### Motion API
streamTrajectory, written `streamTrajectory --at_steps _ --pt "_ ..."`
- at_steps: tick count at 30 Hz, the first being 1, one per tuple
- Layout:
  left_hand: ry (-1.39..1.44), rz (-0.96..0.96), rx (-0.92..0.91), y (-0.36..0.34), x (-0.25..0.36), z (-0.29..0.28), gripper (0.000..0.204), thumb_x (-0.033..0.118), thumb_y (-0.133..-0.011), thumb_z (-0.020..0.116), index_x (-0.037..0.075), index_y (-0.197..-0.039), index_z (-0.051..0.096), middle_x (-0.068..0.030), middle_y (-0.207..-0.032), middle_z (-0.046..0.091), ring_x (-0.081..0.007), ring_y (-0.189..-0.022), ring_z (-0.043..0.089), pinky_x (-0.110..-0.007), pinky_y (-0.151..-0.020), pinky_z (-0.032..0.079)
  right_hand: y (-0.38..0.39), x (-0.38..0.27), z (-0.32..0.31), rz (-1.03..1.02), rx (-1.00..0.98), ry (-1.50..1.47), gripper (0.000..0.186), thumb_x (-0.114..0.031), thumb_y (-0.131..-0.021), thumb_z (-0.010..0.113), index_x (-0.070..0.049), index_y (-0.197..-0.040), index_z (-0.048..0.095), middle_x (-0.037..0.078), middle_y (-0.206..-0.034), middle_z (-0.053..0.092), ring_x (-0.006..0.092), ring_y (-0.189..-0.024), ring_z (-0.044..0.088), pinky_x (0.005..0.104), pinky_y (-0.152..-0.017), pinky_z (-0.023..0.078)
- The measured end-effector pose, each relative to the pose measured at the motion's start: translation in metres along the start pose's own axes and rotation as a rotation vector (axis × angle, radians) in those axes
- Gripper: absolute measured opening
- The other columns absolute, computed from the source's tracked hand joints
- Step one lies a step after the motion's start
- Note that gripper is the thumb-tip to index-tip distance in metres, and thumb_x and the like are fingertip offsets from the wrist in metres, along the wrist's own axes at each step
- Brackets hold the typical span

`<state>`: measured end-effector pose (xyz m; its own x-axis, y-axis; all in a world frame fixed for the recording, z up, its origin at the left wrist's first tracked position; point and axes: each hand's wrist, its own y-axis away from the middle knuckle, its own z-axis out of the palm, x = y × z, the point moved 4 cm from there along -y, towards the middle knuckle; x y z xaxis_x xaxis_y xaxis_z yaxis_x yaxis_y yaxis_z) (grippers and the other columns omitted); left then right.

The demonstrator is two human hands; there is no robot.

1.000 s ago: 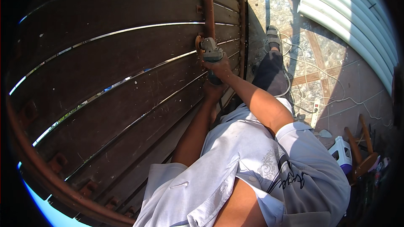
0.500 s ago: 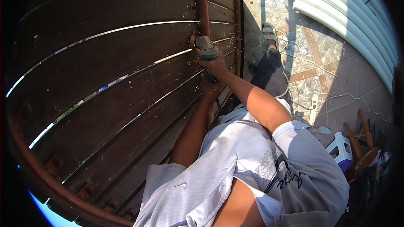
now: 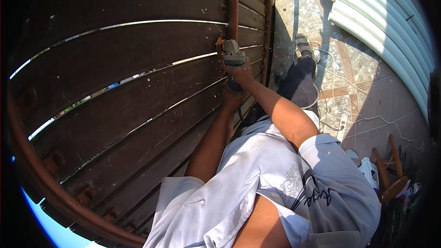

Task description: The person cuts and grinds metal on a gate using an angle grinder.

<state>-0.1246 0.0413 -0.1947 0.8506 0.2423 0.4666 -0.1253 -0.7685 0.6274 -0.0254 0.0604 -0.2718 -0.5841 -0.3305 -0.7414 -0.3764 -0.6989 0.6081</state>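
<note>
Both my hands are closed around an angle grinder with a grey head and a dark body. My right hand grips it just behind the head. Lower on the body, my left hand is wrapped round it, its fingers partly hidden. The grinder's disc is at the rust-brown metal upright, beside a dark brown plank. Whether the disc touches the metal I cannot tell. Small bright flecks scatter around the head.
Brown planks with narrow gaps fill the left, inside a rusty frame. White pipes lie at the far right. A pale cable loops over the stone-patterned floor to a power strip. A wooden stool stands at the lower right.
The whole view has shifted, so the planks, upright and floor sit slightly further right. Both hands keep their hold on the angle grinder, which stays by the same upright.
</note>
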Motion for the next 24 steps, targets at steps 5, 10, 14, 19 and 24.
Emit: streamTrajectory --at_steps 5,10,14,19,24 --pt "-0.041 -0.027 0.048 -0.001 0.003 -0.001 0.070 0.031 -0.066 0.087 0.002 -0.122 0.058 -0.0129 -0.116 0.068 -0.0241 -0.107 0.068 -0.036 -0.089 0.051 -0.001 -0.001 0.000 -0.074 0.076 -0.028 0.056 -0.018 -0.062 0.086 -0.001 -0.108 0.060 0.009 -0.098 0.067 0.0188 -0.087 0.065 0.0346 -0.078 0.053" --pt "-0.092 -0.038 0.071 0.000 0.009 0.000 0.068 0.032 -0.065 0.088 0.004 -0.120 0.060 -0.0130 -0.114 0.070 -0.0253 -0.106 0.068 -0.036 -0.089 0.051 -0.008 0.005 0.001 0.030 -0.025 -0.033 0.085 -0.029 -0.058 0.089 0.004 -0.122 0.044 0.017 -0.114 0.061 0.0270 -0.105 0.063 0.0382 -0.089 0.052" --pt "-0.115 -0.050 0.063 0.000 0.007 -0.005 0.068 0.033 -0.064 0.088 0.004 -0.119 0.061 -0.0128 -0.113 0.070 -0.0253 -0.105 0.068 -0.036 -0.089 0.051 -0.001 -0.010 0.003 -0.013 -0.011 0.028 0.086 -0.030 -0.058 0.089 0.004 -0.123 0.044 0.017 -0.115 0.061 0.0270 -0.107 0.063 0.0383 -0.089 0.052" --pt "-0.090 -0.020 0.049 -0.004 0.006 -0.002 0.065 0.033 -0.065 0.088 0.005 -0.117 0.063 -0.0126 -0.114 0.070 -0.0238 -0.106 0.068 -0.036 -0.087 0.052 -0.008 0.001 0.000 0.043 0.006 0.043 0.089 -0.030 -0.058 0.089 0.002 -0.126 0.042 0.018 -0.116 0.060 0.0296 -0.109 0.061 0.0399 -0.093 0.050" --pt "-0.064 -0.061 0.055 -0.010 -0.005 -0.001 0.071 0.034 -0.064 0.088 0.005 -0.123 0.060 -0.0134 -0.115 0.070 -0.0250 -0.107 0.068 -0.038 -0.089 0.052 -0.006 -0.004 0.002 -0.009 0.006 0.017 0.089 -0.029 -0.058 0.089 0.002 -0.127 0.041 0.017 -0.116 0.060 0.0299 -0.109 0.061 0.0401 -0.093 0.050"
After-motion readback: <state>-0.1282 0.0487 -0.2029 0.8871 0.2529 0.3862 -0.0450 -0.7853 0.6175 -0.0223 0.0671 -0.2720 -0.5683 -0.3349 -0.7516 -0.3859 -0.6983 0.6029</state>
